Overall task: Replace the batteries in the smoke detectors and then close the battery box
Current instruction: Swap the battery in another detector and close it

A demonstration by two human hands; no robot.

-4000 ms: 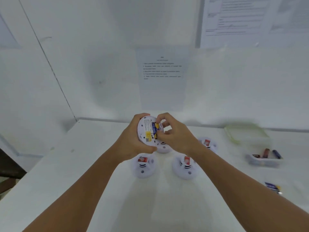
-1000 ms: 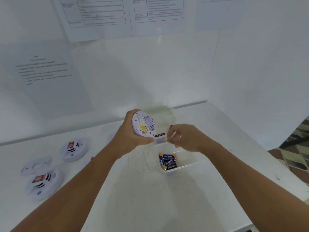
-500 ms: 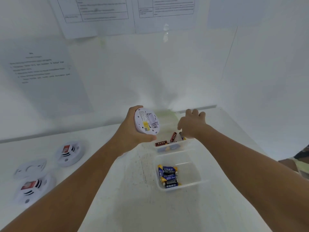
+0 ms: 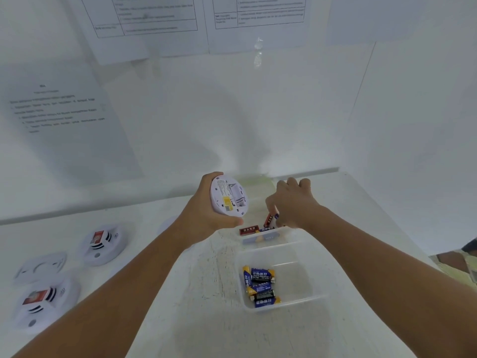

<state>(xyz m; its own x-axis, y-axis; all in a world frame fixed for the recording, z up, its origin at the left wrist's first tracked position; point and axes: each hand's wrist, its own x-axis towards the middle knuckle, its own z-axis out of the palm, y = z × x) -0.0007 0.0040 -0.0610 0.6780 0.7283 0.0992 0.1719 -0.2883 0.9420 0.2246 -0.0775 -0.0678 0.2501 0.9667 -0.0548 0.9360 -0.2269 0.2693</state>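
Note:
My left hand [image 4: 206, 215] grips a white smoke detector [image 4: 228, 197], tilted so its back with a yellow label faces me above the table. My right hand [image 4: 291, 205] reaches into the far clear battery box [image 4: 263, 237] and pinches a red battery [image 4: 269, 219] standing on end. Another red battery [image 4: 249, 230] lies at that box's left edge. A nearer clear box [image 4: 304, 285] holds several blue batteries [image 4: 260, 285].
Two more white smoke detectors [image 4: 102, 244] [image 4: 41, 303] lie face up at the left, with a detached round cover [image 4: 41, 267] between them. A pale green lid [image 4: 255, 182] lies by the back wall. Printed sheets hang on the wall. The table's right edge drops off.
Four seconds ago both hands worked on the detector's back. Since then my view has swung right, and my right hand has gone into the far box and closed on a red battery.

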